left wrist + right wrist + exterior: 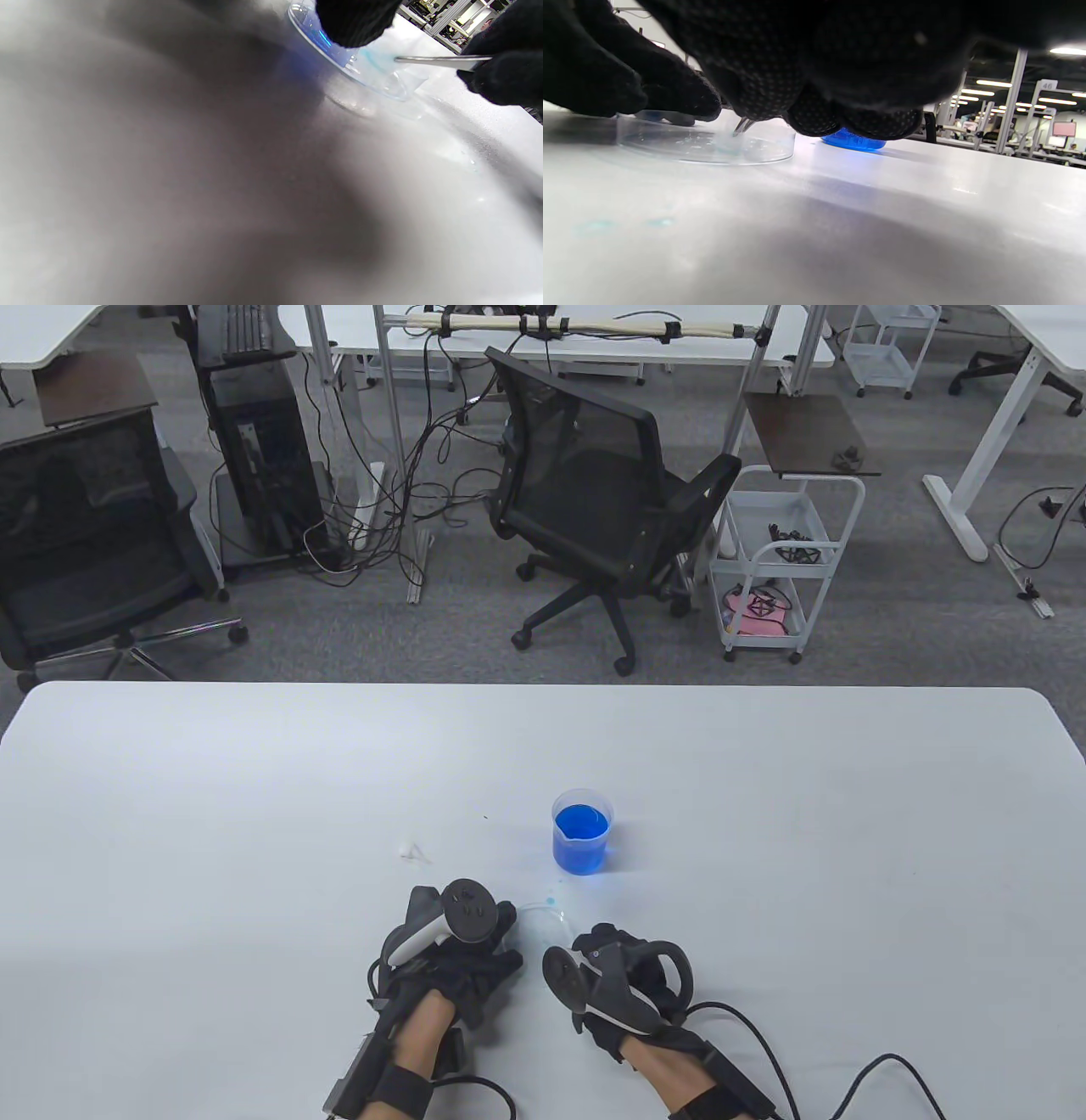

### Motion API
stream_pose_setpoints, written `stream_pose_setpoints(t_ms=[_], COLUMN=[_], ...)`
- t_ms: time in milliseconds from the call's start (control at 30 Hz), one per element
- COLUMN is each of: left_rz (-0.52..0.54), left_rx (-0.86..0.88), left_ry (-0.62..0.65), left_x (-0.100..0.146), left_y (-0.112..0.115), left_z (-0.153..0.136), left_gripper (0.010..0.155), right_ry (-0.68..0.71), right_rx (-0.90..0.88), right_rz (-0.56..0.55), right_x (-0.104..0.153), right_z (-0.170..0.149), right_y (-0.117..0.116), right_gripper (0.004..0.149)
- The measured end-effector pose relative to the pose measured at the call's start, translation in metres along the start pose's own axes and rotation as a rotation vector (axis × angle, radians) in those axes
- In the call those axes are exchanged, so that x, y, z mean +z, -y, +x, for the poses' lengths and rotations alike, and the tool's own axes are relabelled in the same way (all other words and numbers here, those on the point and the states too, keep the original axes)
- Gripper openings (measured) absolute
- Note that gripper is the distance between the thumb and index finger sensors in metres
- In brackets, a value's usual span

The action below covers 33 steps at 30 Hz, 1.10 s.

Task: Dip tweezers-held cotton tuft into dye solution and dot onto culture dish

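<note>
A clear culture dish point(543, 918) lies on the table between my hands. My left hand point(496, 937) holds its left rim with the fingertips point(356, 21). My right hand point(590, 943) pinches metal tweezers point(441, 61). Their tips point(742, 126) point down into the dish point(704, 146), onto a pale blue, wet tuft point(729, 146). A light blue smear point(373, 59) shows inside the dish point(382, 84). The beaker of blue dye point(581, 831) stands upright just beyond the dish; its base also shows in the right wrist view point(852, 142).
A small white cotton wisp point(413, 851) lies on the table to the left of the beaker. Faint blue spots point(661, 222) mark the table near the dish. Glove cables point(848, 1069) trail off at the bottom right. The table's far edge point(543, 684) is well beyond the beaker.
</note>
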<state>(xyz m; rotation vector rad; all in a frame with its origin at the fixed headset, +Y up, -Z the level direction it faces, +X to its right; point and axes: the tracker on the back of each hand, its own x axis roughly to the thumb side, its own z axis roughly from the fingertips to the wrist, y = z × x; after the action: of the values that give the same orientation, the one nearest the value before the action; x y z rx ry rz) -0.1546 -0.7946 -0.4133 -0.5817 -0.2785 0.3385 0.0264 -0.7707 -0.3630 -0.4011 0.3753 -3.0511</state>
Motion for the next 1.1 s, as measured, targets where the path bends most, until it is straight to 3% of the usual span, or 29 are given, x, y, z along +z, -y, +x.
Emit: stream_pose_setpoints(t_ms=[333, 800, 1100], left_rz=[0.000, 0.000, -0.001], left_rx=[0.000, -0.002, -0.004], left_ry=[0.000, 0.002, 0.002], left_x=[0.000, 0.000, -0.001], left_y=[0.000, 0.000, 0.000], left_z=[0.000, 0.001, 0.001], left_gripper=[0.069, 0.069, 0.069], right_ry=[-0.066, -0.043, -0.085], right_rx=[-0.076, 0.008, -0.070], right_rz=[-0.091, -0.006, -0.098], right_x=[-0.002, -0.004, -0.008], right_z=[-0.016, -0.008, -0.015], right_y=[0.024, 0.001, 0.019], right_gripper=[0.040, 0.040, 0.040])
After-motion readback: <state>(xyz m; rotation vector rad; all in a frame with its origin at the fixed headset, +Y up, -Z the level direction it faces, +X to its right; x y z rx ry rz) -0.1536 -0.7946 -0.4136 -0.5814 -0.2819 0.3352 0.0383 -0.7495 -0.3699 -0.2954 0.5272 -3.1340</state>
